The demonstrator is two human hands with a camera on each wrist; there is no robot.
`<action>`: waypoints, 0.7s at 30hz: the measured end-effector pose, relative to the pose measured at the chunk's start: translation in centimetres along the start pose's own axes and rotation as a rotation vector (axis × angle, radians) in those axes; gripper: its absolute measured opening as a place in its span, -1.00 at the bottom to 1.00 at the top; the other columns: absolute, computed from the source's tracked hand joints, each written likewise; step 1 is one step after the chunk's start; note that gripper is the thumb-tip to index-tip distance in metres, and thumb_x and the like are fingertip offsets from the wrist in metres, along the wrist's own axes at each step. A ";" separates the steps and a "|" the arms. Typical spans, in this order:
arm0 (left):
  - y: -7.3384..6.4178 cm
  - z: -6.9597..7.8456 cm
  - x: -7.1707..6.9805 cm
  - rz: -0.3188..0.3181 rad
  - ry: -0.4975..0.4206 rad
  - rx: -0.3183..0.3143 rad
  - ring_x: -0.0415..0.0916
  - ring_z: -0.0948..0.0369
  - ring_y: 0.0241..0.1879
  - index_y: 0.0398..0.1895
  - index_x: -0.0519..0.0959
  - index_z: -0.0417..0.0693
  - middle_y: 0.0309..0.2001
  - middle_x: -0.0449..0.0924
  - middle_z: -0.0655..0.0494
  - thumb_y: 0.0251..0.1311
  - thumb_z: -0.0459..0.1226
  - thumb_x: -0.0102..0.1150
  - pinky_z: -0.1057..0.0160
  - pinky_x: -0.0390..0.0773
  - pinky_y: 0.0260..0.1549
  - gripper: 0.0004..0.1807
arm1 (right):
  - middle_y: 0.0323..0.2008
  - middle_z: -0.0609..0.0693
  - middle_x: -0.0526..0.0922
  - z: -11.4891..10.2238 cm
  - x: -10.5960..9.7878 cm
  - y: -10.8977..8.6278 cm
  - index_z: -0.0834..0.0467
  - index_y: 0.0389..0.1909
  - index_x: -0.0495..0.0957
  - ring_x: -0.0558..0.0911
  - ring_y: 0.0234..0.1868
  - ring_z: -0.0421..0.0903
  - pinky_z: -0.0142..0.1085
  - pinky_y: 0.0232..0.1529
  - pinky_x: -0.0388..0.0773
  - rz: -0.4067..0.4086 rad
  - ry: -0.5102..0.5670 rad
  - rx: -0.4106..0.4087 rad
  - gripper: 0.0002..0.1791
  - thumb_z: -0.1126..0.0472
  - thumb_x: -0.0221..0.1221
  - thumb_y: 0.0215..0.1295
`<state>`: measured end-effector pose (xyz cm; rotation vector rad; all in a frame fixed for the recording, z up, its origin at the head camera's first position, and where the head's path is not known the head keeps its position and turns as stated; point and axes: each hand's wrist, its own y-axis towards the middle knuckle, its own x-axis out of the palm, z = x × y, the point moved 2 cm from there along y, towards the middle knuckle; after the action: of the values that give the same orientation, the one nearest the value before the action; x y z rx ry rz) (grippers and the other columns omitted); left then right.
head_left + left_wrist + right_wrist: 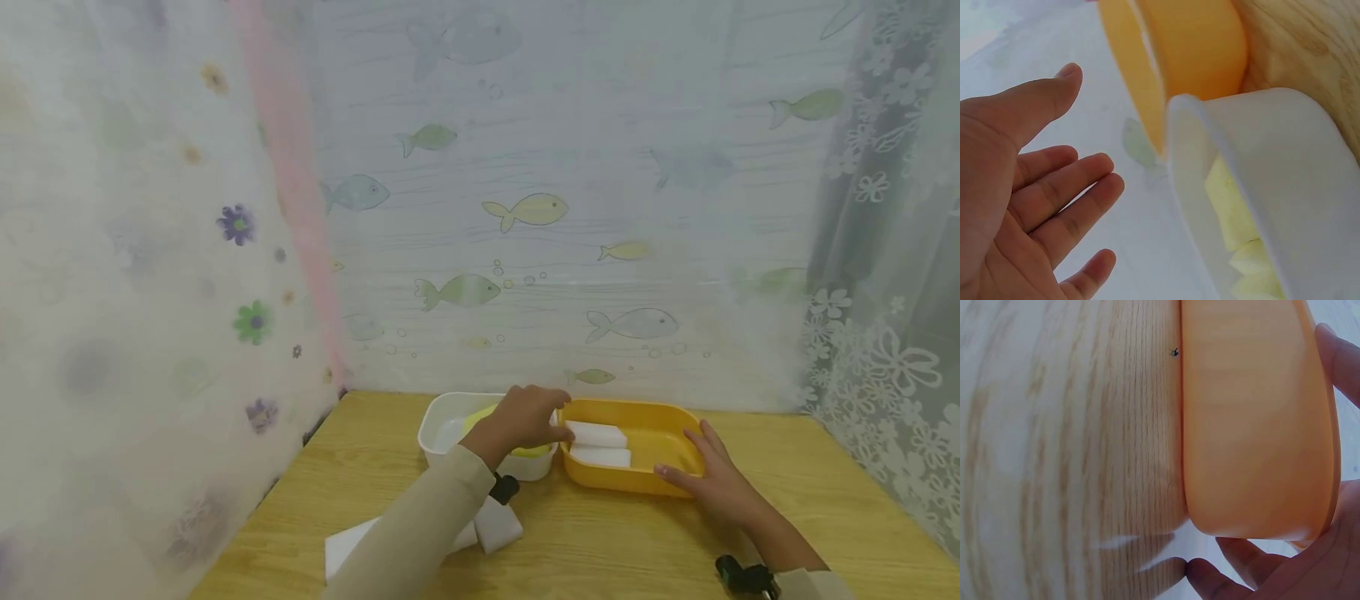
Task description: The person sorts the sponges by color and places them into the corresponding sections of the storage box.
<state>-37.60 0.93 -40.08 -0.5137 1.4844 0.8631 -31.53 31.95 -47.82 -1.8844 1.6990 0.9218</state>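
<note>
We see two white blocks (597,435) in the left end of the orange box (617,478). They lie side by side, and their long way runs left to right. The left hand (523,417) hangs up over the place where the orange box and the white box (435,454) meet. Its fingers are spread out and hold nothing. From those fingers, the blocks lie just to the right and lower down. In the head view, the left hand is nearer to them than the right hand (723,477).

We see the right hand grip the right end of the orange box, with the thumb at the near edge and the fingers round the end. The white box has yellow bits (1232,206) in it. More white pieces (498,525) lie on the table (600,542), partly behind the left sleeve (431,521).
</note>
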 end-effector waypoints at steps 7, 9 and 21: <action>-2.5 -0.5 -1.2 0.098 -0.070 0.061 0.62 0.21 0.19 0.35 0.55 0.12 0.21 0.68 0.21 0.30 0.14 0.35 0.04 0.53 0.25 -0.38 | 0.59 0.48 -0.50 0.1 0.1 0.1 0.43 0.61 -0.16 -0.25 0.52 0.63 0.60 0.27 -0.01 0.009 -0.014 0.008 0.13 -0.18 0.24 0.43; -3.5 -0.6 -1.4 0.118 -0.089 0.070 0.60 0.22 0.22 0.36 0.55 0.10 0.23 0.67 0.21 0.31 0.13 0.35 0.08 0.53 0.28 -0.37 | 0.59 0.47 -0.50 0.1 0.1 0.1 0.42 0.61 -0.16 -0.25 0.52 0.63 0.61 0.27 -0.01 0.008 -0.010 0.007 0.14 -0.19 0.24 0.42; -9.4 -1.1 -1.6 0.198 -0.268 0.077 0.61 0.22 0.21 0.36 0.55 0.06 0.27 0.63 0.23 0.32 0.06 0.36 0.17 0.58 0.21 -0.39 | 0.58 0.50 -0.48 0.1 0.0 0.0 0.45 0.60 -0.13 -0.26 0.52 0.64 0.61 0.27 -0.01 0.013 0.003 -0.006 0.11 -0.16 0.25 0.42</action>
<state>-31.02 -6.03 -40.58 -0.1863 1.3290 0.9843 -31.57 31.97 -47.87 -1.8821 1.7133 0.9310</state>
